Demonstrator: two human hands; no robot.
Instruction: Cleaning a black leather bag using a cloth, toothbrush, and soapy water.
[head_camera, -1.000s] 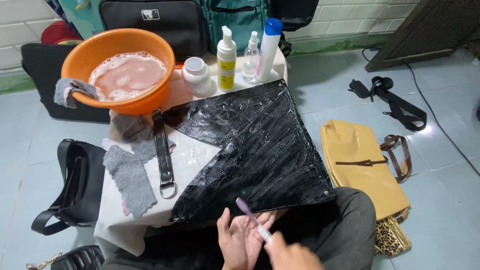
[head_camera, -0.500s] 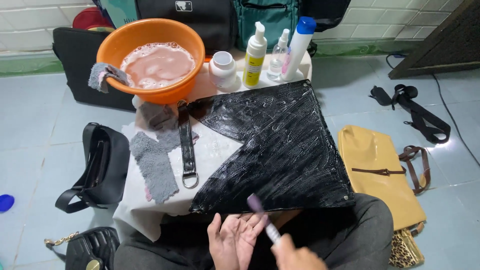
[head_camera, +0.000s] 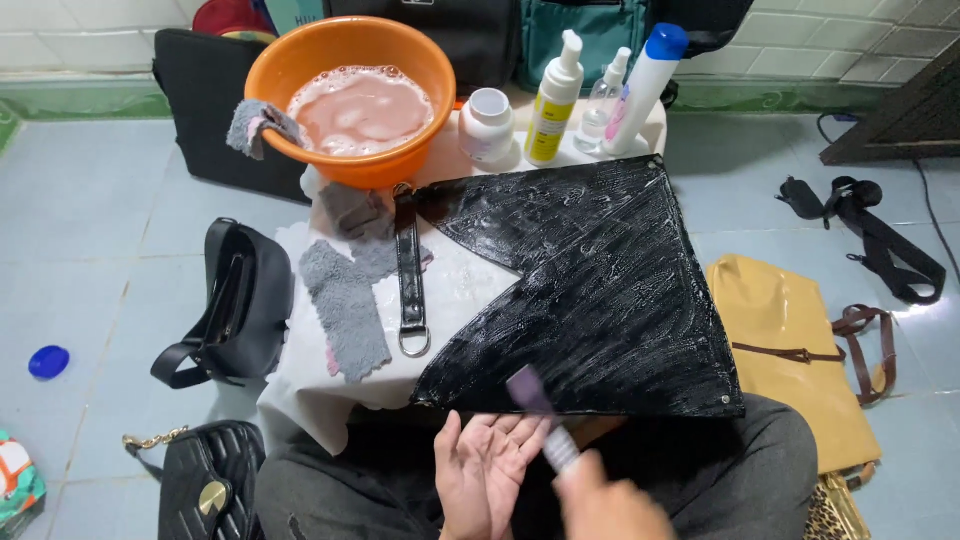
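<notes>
On the small table, an orange basin (head_camera: 350, 95) holds pinkish soapy water beside a white jar (head_camera: 487, 124). Below, the right hand (head_camera: 610, 505) grips a brush (head_camera: 543, 428) over the open left hand (head_camera: 485, 475), just beneath the black bag (head_camera: 590, 290).

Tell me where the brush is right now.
In the head view the brush is at the bottom centre, held in the right hand, its purple head over the near edge of the black bag, just right of the open left hand.
</notes>
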